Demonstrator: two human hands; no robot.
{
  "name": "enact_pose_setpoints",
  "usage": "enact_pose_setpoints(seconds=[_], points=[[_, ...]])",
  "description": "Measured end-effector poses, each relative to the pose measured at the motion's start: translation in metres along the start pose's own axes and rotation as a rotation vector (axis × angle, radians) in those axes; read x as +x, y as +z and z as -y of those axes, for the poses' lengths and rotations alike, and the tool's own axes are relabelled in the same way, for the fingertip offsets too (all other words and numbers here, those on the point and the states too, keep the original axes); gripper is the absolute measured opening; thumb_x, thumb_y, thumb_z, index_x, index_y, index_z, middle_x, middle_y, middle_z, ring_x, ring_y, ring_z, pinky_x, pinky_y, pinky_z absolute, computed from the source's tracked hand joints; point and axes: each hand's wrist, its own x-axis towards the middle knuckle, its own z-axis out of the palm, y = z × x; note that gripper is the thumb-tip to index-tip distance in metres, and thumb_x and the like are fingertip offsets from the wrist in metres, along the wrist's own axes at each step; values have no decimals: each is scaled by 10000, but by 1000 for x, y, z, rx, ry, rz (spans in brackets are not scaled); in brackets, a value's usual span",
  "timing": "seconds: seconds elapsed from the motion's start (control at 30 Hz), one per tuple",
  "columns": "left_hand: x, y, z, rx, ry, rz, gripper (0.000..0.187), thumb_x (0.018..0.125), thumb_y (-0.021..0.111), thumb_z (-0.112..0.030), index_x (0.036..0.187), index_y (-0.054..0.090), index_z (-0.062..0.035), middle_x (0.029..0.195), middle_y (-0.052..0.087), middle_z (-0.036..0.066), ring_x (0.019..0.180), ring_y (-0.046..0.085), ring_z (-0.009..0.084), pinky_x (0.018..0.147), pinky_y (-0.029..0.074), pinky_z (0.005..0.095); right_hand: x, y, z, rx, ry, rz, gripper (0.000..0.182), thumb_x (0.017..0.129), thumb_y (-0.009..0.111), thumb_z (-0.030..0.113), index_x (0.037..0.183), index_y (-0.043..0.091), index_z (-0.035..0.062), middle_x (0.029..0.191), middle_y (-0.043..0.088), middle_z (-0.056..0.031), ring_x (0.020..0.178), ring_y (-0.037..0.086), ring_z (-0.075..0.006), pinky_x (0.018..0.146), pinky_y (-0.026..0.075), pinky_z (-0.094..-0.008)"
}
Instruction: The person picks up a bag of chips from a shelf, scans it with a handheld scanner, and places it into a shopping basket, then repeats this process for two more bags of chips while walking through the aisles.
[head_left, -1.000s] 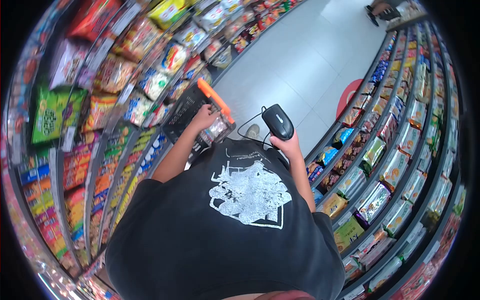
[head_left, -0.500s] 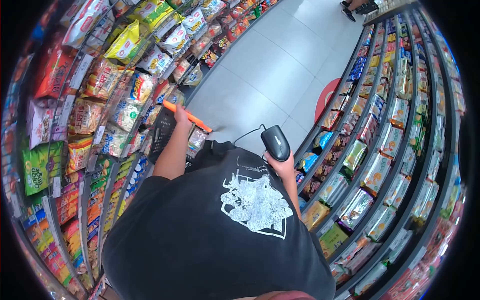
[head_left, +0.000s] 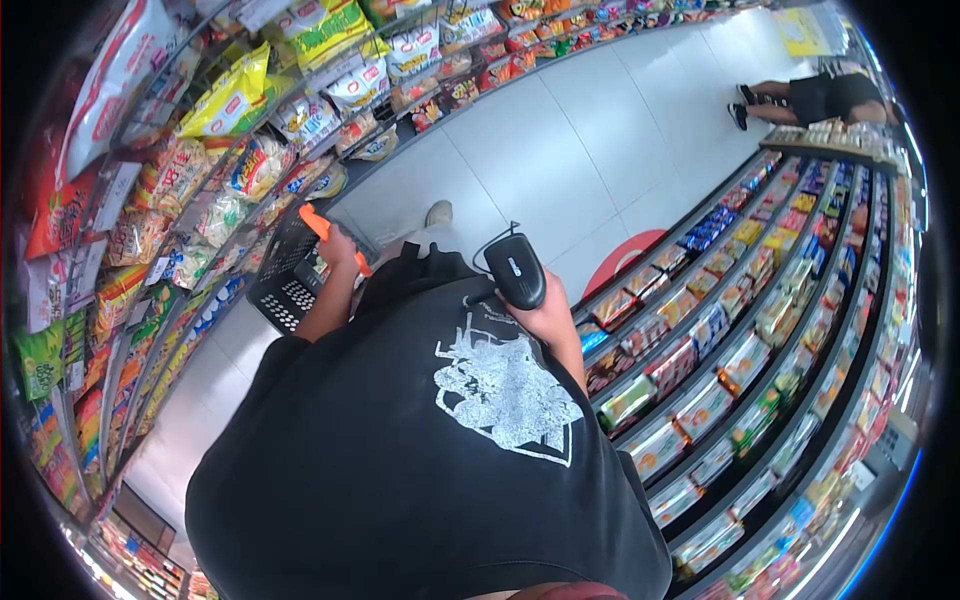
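Observation:
An orange handle [head_left: 316, 222] crosses my left hand [head_left: 338, 250], whose fingers are wrapped round it. Below and beside that hand hangs a dark perforated basket [head_left: 285, 290], partly hidden by my forearm. My right hand [head_left: 540, 308] holds a black scanner-like device [head_left: 517, 272] with a rounded body and pale lettering, close in front of my dark shirt. A thin black cable [head_left: 490, 243] loops from the device's far end.
Shelves of bagged snacks [head_left: 265, 165] curve along the left. On the right are long shelf rows of packaged goods [head_left: 700, 400]. Grey floor tiles [head_left: 560, 130] run between, with a red floor marking [head_left: 625, 262]. A person [head_left: 825, 98] in dark clothes is at the far right.
The view has turned, bringing more of the far person and the basket into sight. Both hands appear slightly further left, still holding the handle and the device. A shoe now shows ahead.

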Motion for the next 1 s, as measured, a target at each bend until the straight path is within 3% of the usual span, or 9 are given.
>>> enact_pose_setpoints(seconds=[0.23,0.37,0.47,0.5,0.6,0.7,0.8,0.83,1.0], points=[[-5,49,11,89,17,-38,207,898,597,-242,841,481,-80,561,460,9,407,462,143,374,357,303,75,-68,-17,-21,68,-20,411,760,772,109,1129,631,-1,960,705,-146,871,683,-237,804,516,-333],[24,84,44,108,36,-86,249,884,619,-265,836,456,-83,560,472,12,396,465,153,374,377,309,112,-103,-27,114,12,132,426,742,757,96,1138,633,-1,952,702,-155,870,679,-240,819,514,-338],[47,117,64,152,-1,6,258,876,635,-277,875,496,-60,609,509,26,466,520,161,429,427,318,151,-142,-48,3,39,244,441,728,754,97,1141,633,1,972,700,-168,892,683,-242,830,514,-343],[64,129,77,343,-28,-80,302,862,651,-304,953,545,-35,698,557,44,576,573,175,506,464,339,168,-154,-52,-11,30,278,432,734,756,81,1140,633,-2,969,700,-138,895,664,-202,831,508,-326],[26,182,53,398,-68,57,298,847,677,-298,920,606,-18,747,573,65,656,572,194,601,472,363,210,-197,-60,-22,-1,356,417,745,763,52,1137,632,-5,962,701,-78,899,625,-121,832,497,-291],[-4,232,41,528,-125,10,467,817,703,-340,1126,595,-6,954,589,101,848,583,217,707,490,399,255,-242,-47,39,-106,343,413,735,776,61,1120,636,4,946,700,-71,864,622,-118,812,499,-287],[-34,263,53,519,-95,-90,630,800,717,-360,1298,502,-40,1114,544,96,964,553,216,752,491,403,293,-285,-64,54,-95,361,381,728,758,46,1089,642,6,912,693,-64,827,616,-121,783,501,-289],[-36,266,51,525,-229,20,655,795,720,-346,1332,446,-90,1174,505,66,1012,529,212,796,482,405,306,-300,-71,27,-58,400,500,686,734,48,1172,627,0,974,695,-140,859,664,-219,815,517,-317],[-73,309,60,485,-347,247,517,799,713,-318,1240,479,-181,1137,517,39,1035,524,208,871,451,430,335,-344,-93,1,8,354,485,684,728,46,1159,634,18,939,693,-144,825,668,-223,772,521,-320]])
